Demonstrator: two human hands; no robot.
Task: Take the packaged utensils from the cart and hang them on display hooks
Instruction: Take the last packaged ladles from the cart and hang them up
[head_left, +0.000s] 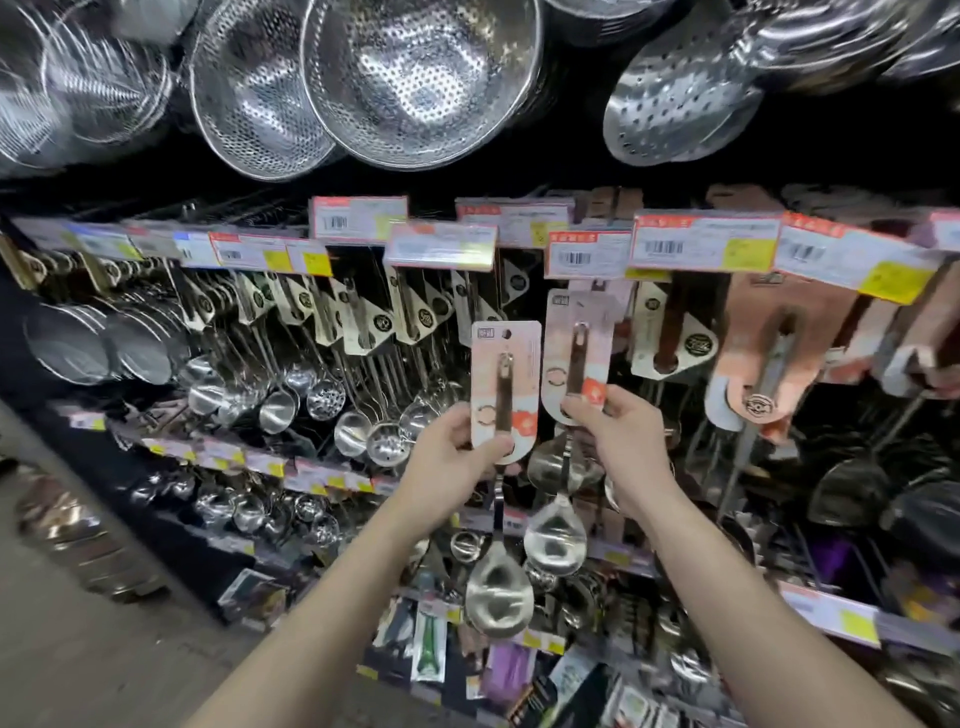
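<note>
My left hand (457, 457) grips a packaged steel spoon by the lower end of its pink card (505, 374); its bowl (498, 592) hangs below my wrist. My right hand (618, 436) pinches the lower edge of a second pink-carded spoon (579, 353), whose bowl (556, 538) dangles beside the first. The second card's top reaches up under a price tag (589, 254) at the end of a display hook; whether it hangs on that hook I cannot tell. The cart is out of view.
Rows of packaged ladles and skimmers (332, 395) hang from hooks left of my hands, spatulas on pink cards (769, 374) to the right. Steel colanders (421, 78) hang overhead. Lower shelves (519, 649) hold more small packaged goods. The aisle floor (78, 623) lies at lower left.
</note>
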